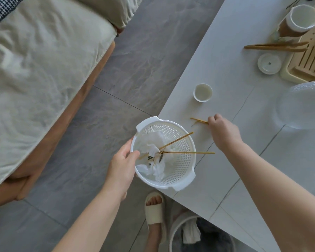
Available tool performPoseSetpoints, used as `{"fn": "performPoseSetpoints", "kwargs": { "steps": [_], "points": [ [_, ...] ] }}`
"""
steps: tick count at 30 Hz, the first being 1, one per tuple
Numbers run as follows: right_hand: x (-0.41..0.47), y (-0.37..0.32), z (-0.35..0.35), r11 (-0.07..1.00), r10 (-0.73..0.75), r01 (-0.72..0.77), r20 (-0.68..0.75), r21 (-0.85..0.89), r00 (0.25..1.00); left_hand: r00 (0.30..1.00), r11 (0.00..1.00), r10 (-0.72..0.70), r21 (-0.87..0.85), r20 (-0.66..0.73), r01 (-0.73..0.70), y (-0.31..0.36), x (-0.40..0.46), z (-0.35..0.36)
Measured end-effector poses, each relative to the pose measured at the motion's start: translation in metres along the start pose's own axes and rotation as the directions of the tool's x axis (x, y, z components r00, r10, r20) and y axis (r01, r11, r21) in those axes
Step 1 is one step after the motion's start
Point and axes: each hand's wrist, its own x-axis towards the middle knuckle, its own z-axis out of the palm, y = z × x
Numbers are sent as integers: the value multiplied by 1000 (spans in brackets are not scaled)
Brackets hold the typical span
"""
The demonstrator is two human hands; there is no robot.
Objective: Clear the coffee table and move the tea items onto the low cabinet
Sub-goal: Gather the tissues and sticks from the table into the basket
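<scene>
While left hand (pixel 123 165) grips basket (pixel 164 153), right hand (pixel 224 132) pinches stick (pixel 198 120) (tabletop).

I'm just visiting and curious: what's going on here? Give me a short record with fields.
Left hand: left hand holds the rim of a white basket at the table corner
Basket contents: crumpled tissue and thin sticks
Right hand: right hand pinches a small stick lying on the table
Left on table: small cup, white lid, wooden tongs, tea tray
</scene>
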Motion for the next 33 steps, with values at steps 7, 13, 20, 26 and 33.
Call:
{"fn": "performPoseSetpoints", "kwargs": {
  "steps": [7,13,20,26,33],
  "points": [
    [-10,7,16,999,35,-33,120,-18,992,1000,1000,-16,19,15,16,4,-2,8],
    [-26,21,13,967,152,-182,167,181,974,1000,1000,-23,18,2,23,7,-6,18],
    [-58,14,-91,373,205,-23,-58,928,977,1000,1000,-29,-12,-3,29,18,-19,43],
    [-76,-36,-109,491,-172,55,35,870,984,1000,999,-19,-28,-20,19,25,-25,59],
    [-60,-18,-96,515,-36,72,-63,854,997,999,1000,-2,-15,-40,2,29,-14,59]
  ]
}}
